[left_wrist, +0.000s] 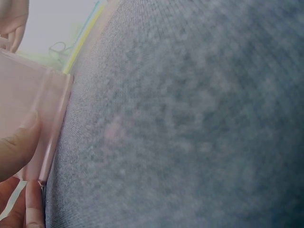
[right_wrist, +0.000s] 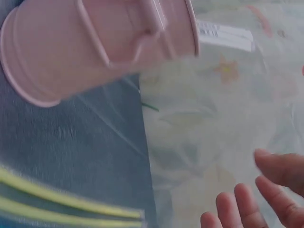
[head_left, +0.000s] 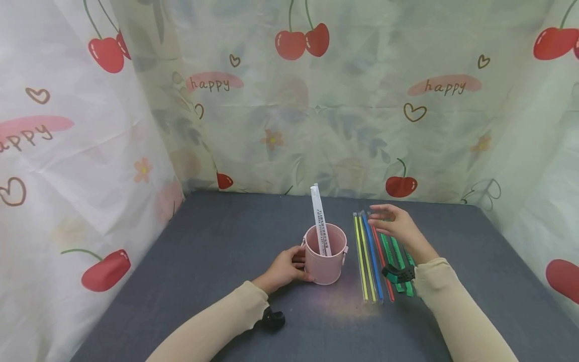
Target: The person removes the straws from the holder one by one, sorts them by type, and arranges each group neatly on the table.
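Note:
In the head view a pink bucket (head_left: 322, 269) with side handles stands upright. My left hand (head_left: 286, 269) grips its left side; in the left wrist view the thumb (left_wrist: 21, 142) lies on the bucket's wall and fingers touch near its base. Long white wrapped pieces (head_left: 320, 221) with printed text lean inside the bucket and stick out above its rim. My right hand (head_left: 398, 229) hovers over the upper ends of a row of thin coloured sticks, fingers apart and holding nothing. The row has yellow sticks (head_left: 360, 256), a blue stick (head_left: 372, 256), a red stick (head_left: 383, 266) and green sticks (head_left: 399, 256).
A dark grey cloth (head_left: 217, 236) covers the table. Patterned curtains (head_left: 316, 125) with cherries and hearts hang behind it and along both sides. The right forearm passes over part of the green sticks and hides it.

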A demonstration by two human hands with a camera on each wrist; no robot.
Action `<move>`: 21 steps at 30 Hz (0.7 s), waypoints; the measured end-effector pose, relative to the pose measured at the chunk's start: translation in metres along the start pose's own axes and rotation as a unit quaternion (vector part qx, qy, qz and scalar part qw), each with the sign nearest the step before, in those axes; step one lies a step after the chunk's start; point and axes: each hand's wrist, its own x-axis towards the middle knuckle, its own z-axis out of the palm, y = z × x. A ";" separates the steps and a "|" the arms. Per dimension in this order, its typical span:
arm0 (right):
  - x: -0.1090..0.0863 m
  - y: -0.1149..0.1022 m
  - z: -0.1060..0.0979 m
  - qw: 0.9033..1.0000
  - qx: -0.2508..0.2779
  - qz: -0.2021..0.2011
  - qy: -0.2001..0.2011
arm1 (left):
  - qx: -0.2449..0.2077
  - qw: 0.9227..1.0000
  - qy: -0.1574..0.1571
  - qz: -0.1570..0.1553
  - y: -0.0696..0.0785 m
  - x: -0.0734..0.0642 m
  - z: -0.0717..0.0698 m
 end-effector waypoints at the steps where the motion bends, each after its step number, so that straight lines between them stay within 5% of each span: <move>1: 0.001 -0.002 0.003 1.000 0.008 -0.006 -0.001 | 0.001 1.000 0.000 0.002 0.000 0.000 0.000; 21: 0.017 -0.024 0.055 0.993 0.086 -0.076 0.012 | 0.002 1.000 -0.002 0.016 -0.003 0.000 -0.001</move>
